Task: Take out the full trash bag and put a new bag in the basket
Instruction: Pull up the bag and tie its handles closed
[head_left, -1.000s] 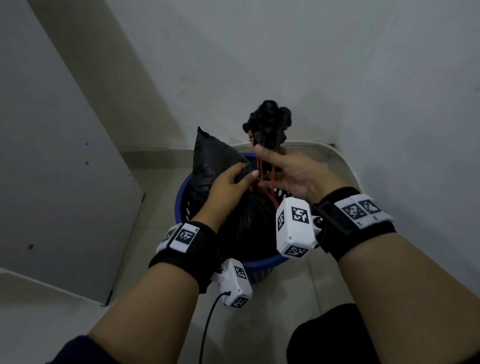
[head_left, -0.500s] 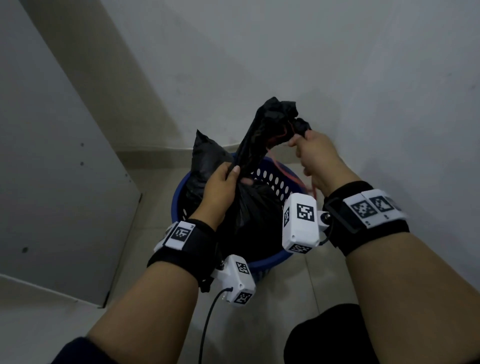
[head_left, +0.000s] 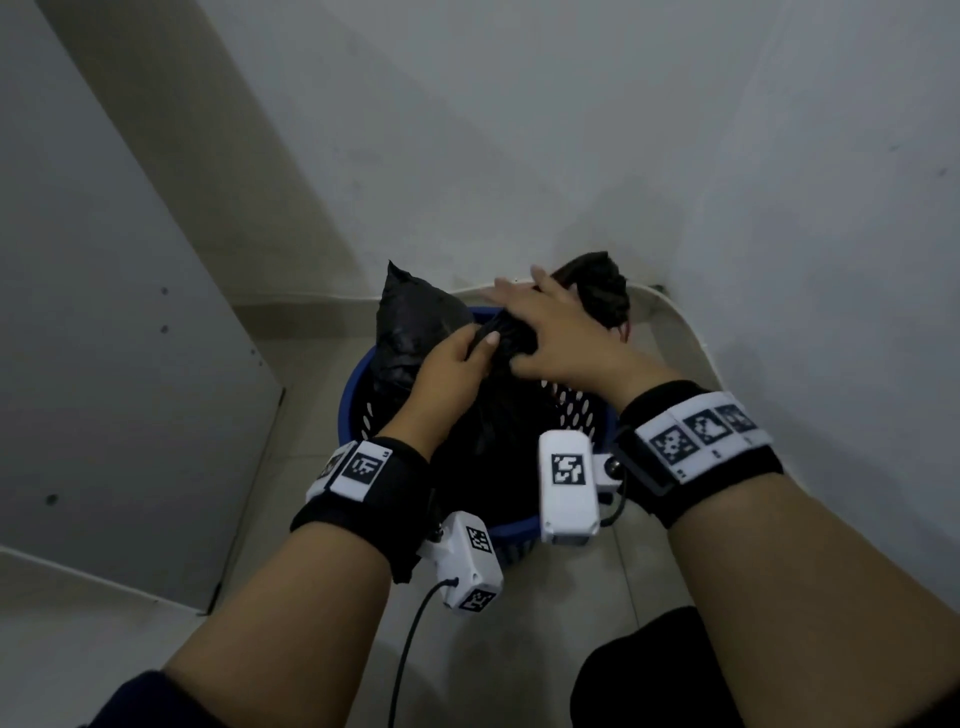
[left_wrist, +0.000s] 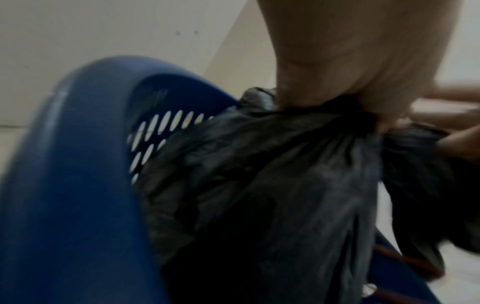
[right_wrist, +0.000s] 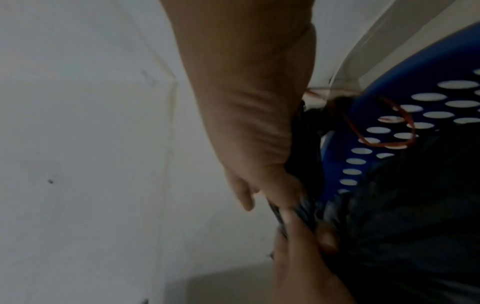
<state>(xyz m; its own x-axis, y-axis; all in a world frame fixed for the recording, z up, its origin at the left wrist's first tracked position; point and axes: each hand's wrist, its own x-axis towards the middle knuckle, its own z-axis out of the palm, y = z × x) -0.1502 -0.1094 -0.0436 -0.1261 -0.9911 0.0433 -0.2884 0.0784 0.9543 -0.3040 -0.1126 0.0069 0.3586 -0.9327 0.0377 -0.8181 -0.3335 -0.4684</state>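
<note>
Fingers of my left hand (head_left: 457, 358) grip the trash bag (head_left: 493, 415) at its twisted neck, inside the blue basket (head_left: 349, 395). My right hand (head_left: 561, 332) presses nearly straight fingers on this neck, which points far-right. Only the right wrist view clearly shows a red string loop (right_wrist: 381, 145).

trash bag (head_left: 410, 322) in basket (head_left: 347, 410), apparently standing just before wall (head_left: 467, 156)

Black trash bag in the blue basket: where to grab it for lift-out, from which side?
Best bet: the gathered neck of the black trash bag, from straight above. There the plastic is bunched into a narrow rope a hand can close round, as the left hand does; the body is wide, slack and walled in by the basket.
</note>
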